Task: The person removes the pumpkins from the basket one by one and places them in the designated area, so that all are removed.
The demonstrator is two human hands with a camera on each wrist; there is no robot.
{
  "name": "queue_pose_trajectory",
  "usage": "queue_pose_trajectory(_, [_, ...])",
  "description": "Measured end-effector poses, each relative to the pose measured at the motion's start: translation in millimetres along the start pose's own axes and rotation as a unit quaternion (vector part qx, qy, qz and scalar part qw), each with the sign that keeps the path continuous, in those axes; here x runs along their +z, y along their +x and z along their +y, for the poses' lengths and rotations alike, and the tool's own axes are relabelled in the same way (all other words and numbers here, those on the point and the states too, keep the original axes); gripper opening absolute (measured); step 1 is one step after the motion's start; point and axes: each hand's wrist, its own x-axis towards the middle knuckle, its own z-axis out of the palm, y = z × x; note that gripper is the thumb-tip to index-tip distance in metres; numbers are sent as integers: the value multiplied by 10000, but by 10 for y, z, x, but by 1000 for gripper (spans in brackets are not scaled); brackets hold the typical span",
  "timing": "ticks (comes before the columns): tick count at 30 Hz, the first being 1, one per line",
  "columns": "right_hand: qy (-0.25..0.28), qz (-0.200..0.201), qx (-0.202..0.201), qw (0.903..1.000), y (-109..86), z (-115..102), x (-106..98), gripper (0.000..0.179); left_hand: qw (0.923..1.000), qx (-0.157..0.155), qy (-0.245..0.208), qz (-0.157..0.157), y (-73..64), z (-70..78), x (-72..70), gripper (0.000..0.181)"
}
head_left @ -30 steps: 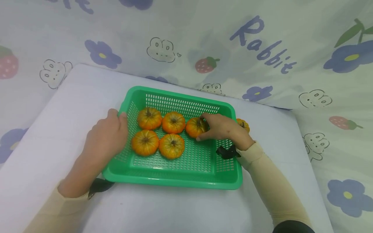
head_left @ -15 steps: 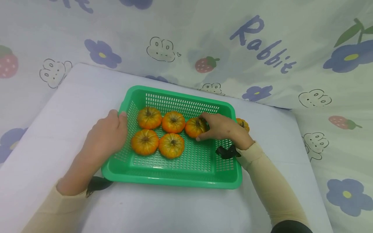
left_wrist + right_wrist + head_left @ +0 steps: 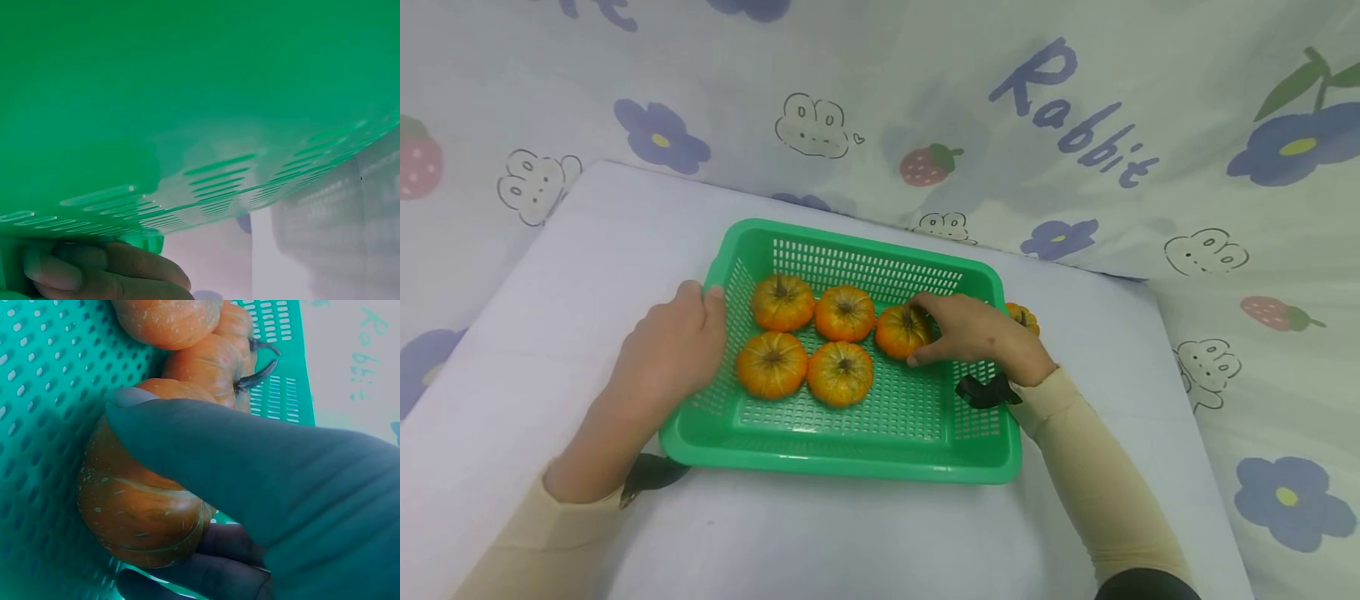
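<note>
A green plastic basket (image 3: 842, 467) with slotted walls stands on the white table, holding several small orange pumpkins. My left hand (image 3: 672, 348) grips its left rim; in the left wrist view, curled fingers (image 3: 125, 272) sit under the rim beside the slotted wall. Inside the basket, my right hand (image 3: 966, 330) holds the rightmost pumpkin (image 3: 898, 332) of the back row, thumb on one side and fingers on the other. The right wrist view shows that pumpkin (image 3: 144, 509) low against the perforated floor, close to its neighbour (image 3: 212, 365). The thumb hides part of it.
Outside the basket's right wall, another pumpkin (image 3: 1024, 318) is partly hidden by the right arm. Two pumpkins, one of them at the front left (image 3: 772, 365), form the front row. A printed cloth (image 3: 865, 100) hangs behind the table (image 3: 850, 533).
</note>
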Motion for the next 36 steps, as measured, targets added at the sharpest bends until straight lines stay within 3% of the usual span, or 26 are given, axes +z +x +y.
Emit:
queue_pose_trajectory(28, [62, 18, -367, 9993, -13, 23, 17, 83, 9985, -44, -355, -425, 50, -62, -72, 62])
queue_pose_trajectory(36, [165, 53, -328, 9993, -16, 47, 32, 82, 9996, -81, -198, -193, 62, -62, -31, 62])
